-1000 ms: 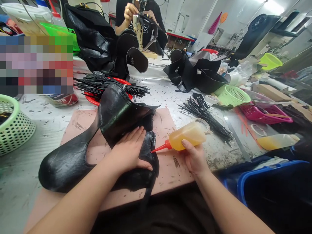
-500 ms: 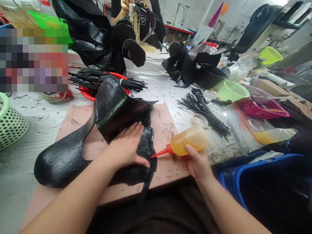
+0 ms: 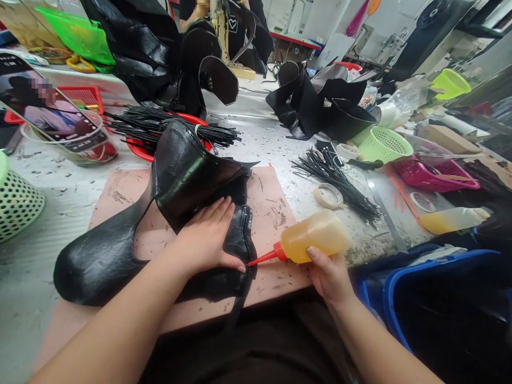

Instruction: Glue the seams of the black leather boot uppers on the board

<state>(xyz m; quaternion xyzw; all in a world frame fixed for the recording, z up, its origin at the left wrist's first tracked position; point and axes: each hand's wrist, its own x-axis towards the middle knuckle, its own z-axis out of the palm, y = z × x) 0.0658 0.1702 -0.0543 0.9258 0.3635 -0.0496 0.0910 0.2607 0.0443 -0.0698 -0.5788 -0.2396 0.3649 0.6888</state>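
Note:
A black leather boot upper (image 3: 100, 256) lies on a pinkish board (image 3: 116, 197). My left hand (image 3: 208, 240) rests on the leather, fingers stretched out and thumb beside the zipped edge. In my right hand (image 3: 330, 272) is a squeeze bottle (image 3: 316, 234) of yellow liquid, held sideways. Its red nozzle (image 3: 266, 257) points left, and the tip meets the zipper edge just beside my left thumb. A narrow black strip hangs from that edge over the front of the board.
Behind the board is a red bowl (image 3: 150, 154) with black strips. A phone (image 3: 52, 112) leans at the left by a green basket (image 3: 18, 200). A blue bin (image 3: 394, 298) stands lower right. A person sits at a sewing machine (image 3: 221, 32) at the back.
The bottle's nozzle tip has slid slightly down along the zipper edge, towards me. My left hand stays flat on the leather. The view has shifted slightly.

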